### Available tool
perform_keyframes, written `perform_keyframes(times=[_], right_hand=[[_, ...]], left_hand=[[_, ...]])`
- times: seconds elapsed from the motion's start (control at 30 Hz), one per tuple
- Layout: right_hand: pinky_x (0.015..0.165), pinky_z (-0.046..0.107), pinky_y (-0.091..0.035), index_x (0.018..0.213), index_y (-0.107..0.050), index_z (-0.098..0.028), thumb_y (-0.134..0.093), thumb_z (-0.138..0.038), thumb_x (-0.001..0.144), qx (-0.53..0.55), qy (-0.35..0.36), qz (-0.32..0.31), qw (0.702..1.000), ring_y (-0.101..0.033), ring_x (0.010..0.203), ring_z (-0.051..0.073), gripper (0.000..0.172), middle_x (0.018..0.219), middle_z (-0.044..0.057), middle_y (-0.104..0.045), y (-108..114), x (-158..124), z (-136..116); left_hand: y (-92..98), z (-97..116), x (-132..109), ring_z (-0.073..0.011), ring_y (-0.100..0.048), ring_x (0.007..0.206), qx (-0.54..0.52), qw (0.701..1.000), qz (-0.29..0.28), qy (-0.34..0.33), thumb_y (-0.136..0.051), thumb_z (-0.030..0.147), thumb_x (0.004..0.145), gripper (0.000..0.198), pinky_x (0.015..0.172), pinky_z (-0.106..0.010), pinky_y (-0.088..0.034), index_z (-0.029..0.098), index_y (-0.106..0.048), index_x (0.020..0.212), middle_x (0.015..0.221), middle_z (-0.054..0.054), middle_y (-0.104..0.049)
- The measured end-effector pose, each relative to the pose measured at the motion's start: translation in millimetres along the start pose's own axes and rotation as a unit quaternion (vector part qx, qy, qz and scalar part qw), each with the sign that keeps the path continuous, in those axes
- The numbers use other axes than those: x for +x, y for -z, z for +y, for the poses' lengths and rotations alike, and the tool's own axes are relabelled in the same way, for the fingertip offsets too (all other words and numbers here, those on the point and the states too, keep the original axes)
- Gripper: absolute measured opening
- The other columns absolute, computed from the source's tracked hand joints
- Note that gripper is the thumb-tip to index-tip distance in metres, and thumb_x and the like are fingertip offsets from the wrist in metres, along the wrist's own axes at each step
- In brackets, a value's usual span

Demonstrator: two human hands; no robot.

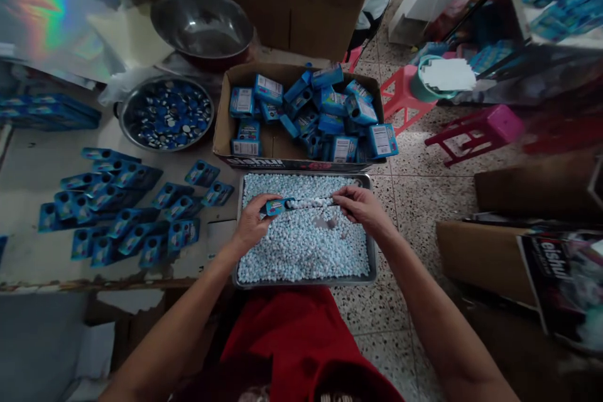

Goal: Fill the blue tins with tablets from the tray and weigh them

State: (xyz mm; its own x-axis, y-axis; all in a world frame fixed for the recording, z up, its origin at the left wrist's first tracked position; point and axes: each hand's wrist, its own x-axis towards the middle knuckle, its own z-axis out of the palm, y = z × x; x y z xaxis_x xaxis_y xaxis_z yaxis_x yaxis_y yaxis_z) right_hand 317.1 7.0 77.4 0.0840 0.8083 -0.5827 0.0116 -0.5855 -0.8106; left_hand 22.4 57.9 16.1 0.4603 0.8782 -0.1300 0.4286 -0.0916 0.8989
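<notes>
My left hand [255, 221] is closed around a small blue box [276, 206] that lies on its side, its hole facing right. In my right hand [358, 204] is the end of a narrow scoop [309, 202] filled with pale pellets. The scoop's left end meets the opening of the box. Both hands are above a metal tray [372, 251] heaped with small white and light-blue pellets [301, 251]. A patch of the tray's bottom shows near the right hand.
Behind the tray, a cardboard carton [221, 119] holds many blue boxes. To its left are a bowl of blue caps [172, 113] and an empty metal bowl [202, 22]. Rows of blue boxes [117, 182] stand on the table. Plastic stools [502, 122] are on the floor at right.
</notes>
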Motion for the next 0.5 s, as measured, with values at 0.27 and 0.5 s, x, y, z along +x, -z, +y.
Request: perform_keyframes(times=[0.27, 0.5], right_hand=[[0.065, 0.027, -0.039, 0.091, -0.071, -0.018, -0.054, -0.021, 0.093, -0.430, 0.139, 0.075, 0.889, -0.061, 0.068, 0.017, 0.017, 0.073, 0.004, -0.070, -63.3, -4.7, -27.1], [0.059, 0.026, -0.038, 0.100, -0.073, -0.020, -0.054, -0.030, 0.096, -0.386, 0.143, 0.101, 0.906, -0.058, 0.059, 0.016, 0.022, 0.071, 0.003, -0.069, -42.1, -32.3, -22.7]], left_hand=[[-24.9, -25.3, -3.8, -0.0235, -0.061, 0.119, -0.001, 0.999, 0.001, 0.033, -0.062, 0.015, 0.077, 0.040, 0.109, -0.039, -0.045, 0.021, -0.065, 0.117, 0.121, -0.008, -0.067], [-27.8, -34.1, 2.2, -0.0239, -0.062, 0.118, -0.059, 0.996, 0.008, 0.072, -0.060, 0.012, 0.072, 0.043, 0.107, -0.038, -0.045, 0.019, -0.063, 0.114, 0.120, -0.007, -0.067]])
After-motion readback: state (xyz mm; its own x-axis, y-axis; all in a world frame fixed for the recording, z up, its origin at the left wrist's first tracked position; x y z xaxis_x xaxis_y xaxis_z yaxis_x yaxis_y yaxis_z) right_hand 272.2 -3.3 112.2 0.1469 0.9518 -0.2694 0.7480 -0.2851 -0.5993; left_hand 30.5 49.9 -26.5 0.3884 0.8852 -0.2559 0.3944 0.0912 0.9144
